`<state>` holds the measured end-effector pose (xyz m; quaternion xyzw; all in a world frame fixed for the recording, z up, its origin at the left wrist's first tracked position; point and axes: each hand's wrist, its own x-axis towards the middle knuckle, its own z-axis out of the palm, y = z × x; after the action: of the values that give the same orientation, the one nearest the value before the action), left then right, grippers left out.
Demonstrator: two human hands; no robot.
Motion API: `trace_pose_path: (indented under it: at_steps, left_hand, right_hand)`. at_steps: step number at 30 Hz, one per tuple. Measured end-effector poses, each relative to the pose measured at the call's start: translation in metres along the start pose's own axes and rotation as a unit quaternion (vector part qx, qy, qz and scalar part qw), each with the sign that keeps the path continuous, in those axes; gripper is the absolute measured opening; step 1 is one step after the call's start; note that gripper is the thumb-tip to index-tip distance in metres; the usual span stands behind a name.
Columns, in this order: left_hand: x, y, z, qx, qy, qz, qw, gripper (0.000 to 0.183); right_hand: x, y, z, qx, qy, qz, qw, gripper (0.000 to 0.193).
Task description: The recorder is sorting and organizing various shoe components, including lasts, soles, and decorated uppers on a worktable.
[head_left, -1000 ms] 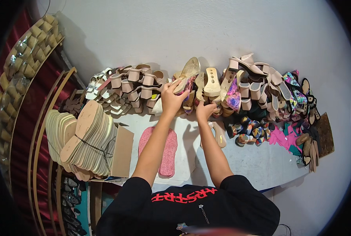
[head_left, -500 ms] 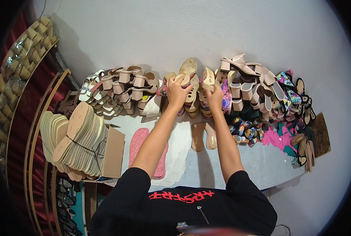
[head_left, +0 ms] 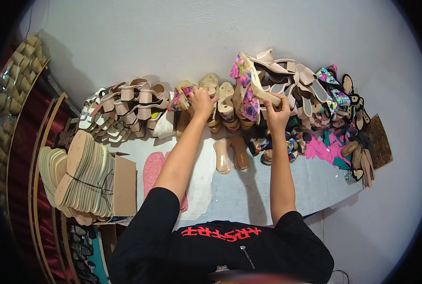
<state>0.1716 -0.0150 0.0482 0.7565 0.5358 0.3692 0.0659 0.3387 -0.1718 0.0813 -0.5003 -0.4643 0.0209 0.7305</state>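
Observation:
My left hand (head_left: 201, 102) grips a beige wedge sandal with a floral strap (head_left: 182, 96) in the row of sandals against the wall. My right hand (head_left: 277, 113) holds up another floral wedge sandal (head_left: 249, 84), tilted on its side above the pile. Between my arms, two flat beige insoles (head_left: 231, 154) lie on the white table (head_left: 277, 184).
A row of pink strappy sandals (head_left: 126, 106) lines the wall at left. A tied stack of tan soles (head_left: 81, 177) sits at the table's left end beside a cardboard piece (head_left: 125, 185) and pink insoles (head_left: 152, 171). Colourful straps (head_left: 336, 102) and pink scraps (head_left: 323, 149) lie right.
Both hands reached further into the sandal row. My right hand lifted a floral wedge sandal up and rightward; my left hand shifted left onto another sandal. Two beige insoles now lie uncovered on the table.

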Motion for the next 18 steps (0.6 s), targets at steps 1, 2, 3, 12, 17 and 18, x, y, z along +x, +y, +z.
trace_pose_path:
  at_steps: [1,2,3,12,17,18]
  left_hand:
    - [0.002,-0.001,0.001,0.009,-0.029,-0.017,0.999,0.047]
    - [0.004,0.0,0.002,0.016,-0.06,-0.032,0.998,0.047]
    - [0.008,0.0,0.003,0.019,-0.074,-0.037,0.996,0.048]
    - [0.004,0.011,-0.031,0.003,-0.086,-0.02,0.996,0.06]
    - [-0.03,0.006,-0.041,-0.443,-0.19,0.106,0.87,0.054]
    - [-0.043,0.009,-0.048,-0.45,-0.226,0.127,0.855,0.057]
  right_hand:
    - [-0.002,-0.002,-0.002,0.02,-0.011,0.0,1.0,0.026]
    - [-0.002,-0.001,-0.006,0.017,-0.01,-0.002,1.0,0.026]
    - [-0.002,0.0,-0.01,0.026,-0.011,-0.001,1.0,0.026]
    - [0.01,-0.022,-0.039,0.082,-0.078,-0.013,0.993,0.03]
    - [0.028,-0.03,-0.05,0.137,-0.16,-0.026,0.977,0.04]
    - [0.03,-0.03,-0.05,0.139,-0.161,-0.026,0.977,0.04]
